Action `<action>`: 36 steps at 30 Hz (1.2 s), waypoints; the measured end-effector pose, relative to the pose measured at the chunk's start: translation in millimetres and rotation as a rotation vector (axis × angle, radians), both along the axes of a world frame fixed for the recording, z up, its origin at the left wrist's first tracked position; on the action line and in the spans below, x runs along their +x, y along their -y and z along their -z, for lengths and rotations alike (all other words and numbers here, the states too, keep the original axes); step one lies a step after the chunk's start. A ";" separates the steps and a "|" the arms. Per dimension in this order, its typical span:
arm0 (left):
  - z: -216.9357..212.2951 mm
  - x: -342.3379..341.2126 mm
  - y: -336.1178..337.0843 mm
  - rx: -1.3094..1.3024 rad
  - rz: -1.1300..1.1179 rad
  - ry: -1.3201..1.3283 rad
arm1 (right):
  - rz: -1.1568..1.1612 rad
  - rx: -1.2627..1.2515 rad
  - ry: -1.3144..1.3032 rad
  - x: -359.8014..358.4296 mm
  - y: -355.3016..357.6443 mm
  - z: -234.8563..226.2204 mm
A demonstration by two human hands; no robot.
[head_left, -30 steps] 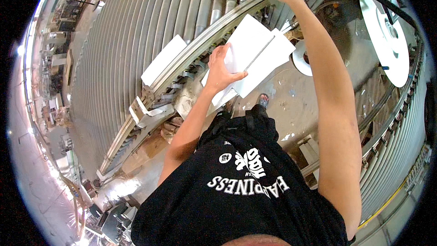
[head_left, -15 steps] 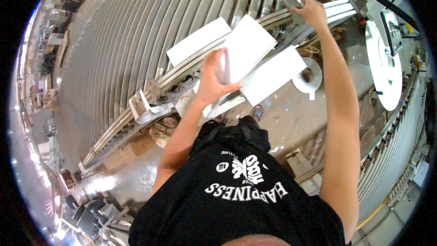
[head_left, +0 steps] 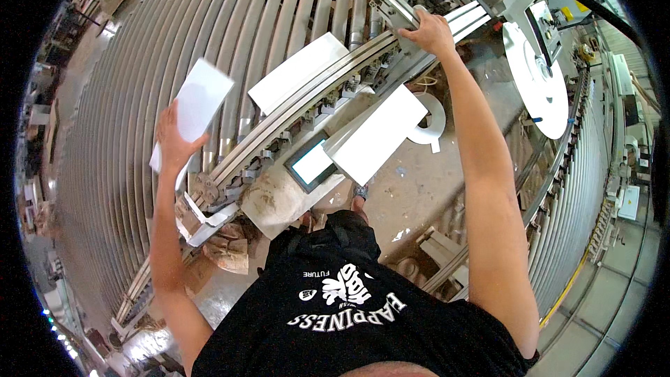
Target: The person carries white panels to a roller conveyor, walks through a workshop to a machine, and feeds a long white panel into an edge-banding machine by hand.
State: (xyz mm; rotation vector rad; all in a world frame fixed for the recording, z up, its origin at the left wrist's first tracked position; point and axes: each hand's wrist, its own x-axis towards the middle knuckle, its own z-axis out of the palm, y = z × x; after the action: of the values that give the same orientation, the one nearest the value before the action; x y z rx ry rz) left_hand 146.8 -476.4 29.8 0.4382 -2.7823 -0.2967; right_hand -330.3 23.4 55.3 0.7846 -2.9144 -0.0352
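Observation:
Over the rollers at left, my left hand [head_left: 176,141] grips a white rectangular panel [head_left: 204,94], its thumb apart from the fingers. The panel is tilted and its lower part passes behind the hand. At the upper right, my right hand [head_left: 431,32] is closed on the near edge of a silvery metal frame [head_left: 395,4]; its fingertips are partly hidden. Another white panel [head_left: 296,73] lies on the rollers along the conveyor's side rail. Nearer to me, more white panels [head_left: 380,132] rest in an overlapping pile beside a dark-edged screen [head_left: 313,167].
The roller conveyor [head_left: 279,7] fills the upper left, bordered by its metal side rail [head_left: 241,148]. A white ring-shaped piece [head_left: 434,122] is behind the pile. At right stand a large white disc [head_left: 534,87] and a second roller line [head_left: 569,216]. A black cable crosses the upper right.
My left hand has moved left with a white panel, away from the pile and out over the rollers, uncovering the screen. My right hand stays on the metal frame. The view has shifted.

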 end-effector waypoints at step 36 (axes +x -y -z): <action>66.5 336.3 188.5 -0.136 -0.400 1.097 | -0.103 0.044 -0.080 -24.4 -11.2 21.7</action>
State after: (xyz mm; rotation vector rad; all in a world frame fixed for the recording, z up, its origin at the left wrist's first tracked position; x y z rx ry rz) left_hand 483.1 -665.0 -36.8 1.4510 -3.5446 0.3453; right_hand -354.7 34.5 33.6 0.9170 -2.8033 -0.1186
